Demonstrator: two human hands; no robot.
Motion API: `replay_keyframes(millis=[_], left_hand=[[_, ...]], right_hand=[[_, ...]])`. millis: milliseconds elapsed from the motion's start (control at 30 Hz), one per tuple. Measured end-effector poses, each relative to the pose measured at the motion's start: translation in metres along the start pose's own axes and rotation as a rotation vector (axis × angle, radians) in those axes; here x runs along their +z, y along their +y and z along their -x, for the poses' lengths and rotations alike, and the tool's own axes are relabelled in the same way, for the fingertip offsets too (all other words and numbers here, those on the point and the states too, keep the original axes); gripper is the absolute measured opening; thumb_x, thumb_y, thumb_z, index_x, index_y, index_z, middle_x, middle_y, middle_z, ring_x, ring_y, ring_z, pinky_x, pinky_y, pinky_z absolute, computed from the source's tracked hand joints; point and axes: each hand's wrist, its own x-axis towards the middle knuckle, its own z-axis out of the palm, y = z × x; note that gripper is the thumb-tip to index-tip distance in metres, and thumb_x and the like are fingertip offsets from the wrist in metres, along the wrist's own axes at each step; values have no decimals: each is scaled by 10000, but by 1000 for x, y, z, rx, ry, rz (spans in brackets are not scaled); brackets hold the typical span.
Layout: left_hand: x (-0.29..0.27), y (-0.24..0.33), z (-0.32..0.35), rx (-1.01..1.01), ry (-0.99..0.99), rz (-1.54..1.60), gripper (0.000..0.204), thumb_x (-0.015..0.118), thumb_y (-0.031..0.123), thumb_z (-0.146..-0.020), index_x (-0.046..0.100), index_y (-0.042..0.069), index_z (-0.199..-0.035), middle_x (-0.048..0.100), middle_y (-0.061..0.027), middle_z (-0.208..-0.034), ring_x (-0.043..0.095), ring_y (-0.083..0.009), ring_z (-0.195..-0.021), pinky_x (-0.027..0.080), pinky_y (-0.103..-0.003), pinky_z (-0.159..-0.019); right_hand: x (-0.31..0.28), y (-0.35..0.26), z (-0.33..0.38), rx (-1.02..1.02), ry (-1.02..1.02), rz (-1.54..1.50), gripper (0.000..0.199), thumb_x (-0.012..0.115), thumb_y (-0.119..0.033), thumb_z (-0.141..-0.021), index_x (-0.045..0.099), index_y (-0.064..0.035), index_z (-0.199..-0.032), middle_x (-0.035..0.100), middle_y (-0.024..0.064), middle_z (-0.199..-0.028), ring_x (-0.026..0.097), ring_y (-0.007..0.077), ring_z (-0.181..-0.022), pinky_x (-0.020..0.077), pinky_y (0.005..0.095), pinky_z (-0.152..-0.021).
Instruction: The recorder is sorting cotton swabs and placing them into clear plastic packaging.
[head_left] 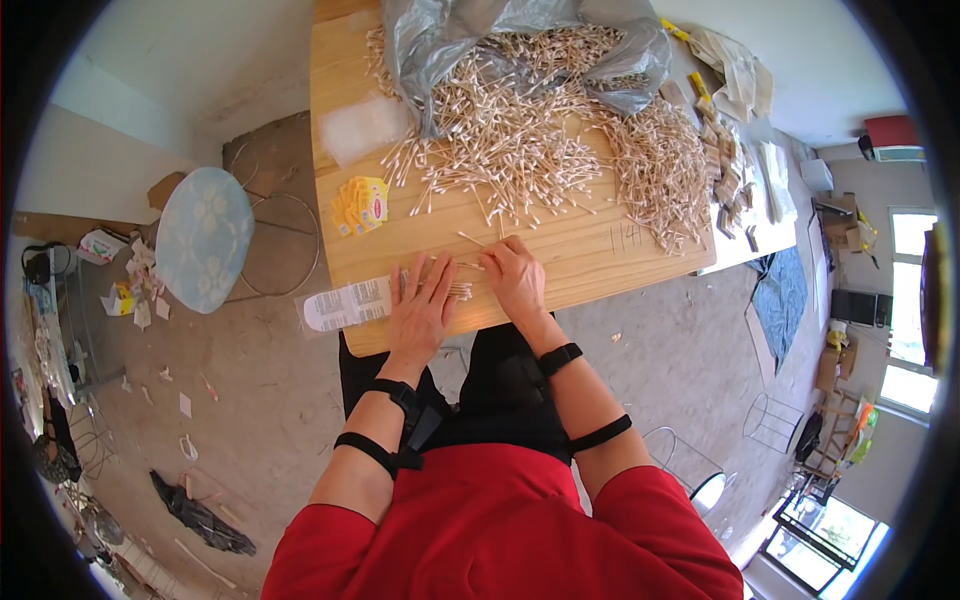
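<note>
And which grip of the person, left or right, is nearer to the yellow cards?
Left. The left grip is toward the person from the yellow cards and slightly to their right. The right grip is farther away to their right.

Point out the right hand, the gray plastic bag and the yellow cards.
Right hand (516,280), head view: its back.
Gray plastic bag (432,50), head view: its left side.
Yellow cards (361,206), head view: pile's middle.
</note>
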Motion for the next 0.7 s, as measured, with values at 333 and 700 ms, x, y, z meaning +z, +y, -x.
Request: replay_keyframes(millis=[333, 700], left_hand=[[0, -1, 2, 37, 33, 15, 515, 614, 219, -877, 513, 128, -1374, 419, 33, -1487, 336, -246, -1386, 211, -495, -1174], [2, -1, 3, 42, 82, 34, 489, 630, 186, -865, 538, 121, -1341, 466, 12, -1445, 383, -253, -1349, 269, -468, -1151]], right_hand=[[3, 3, -7, 140, 49, 67, 124, 688, -177, -830, 628, -69, -842, 609, 101, -903, 633, 330, -778, 492, 434, -640], [0, -4, -9, 117, -18, 50, 175, 716, -203, -795, 636, -67, -872, 610, 102, -889, 633, 336, -790, 494, 436, -654]])
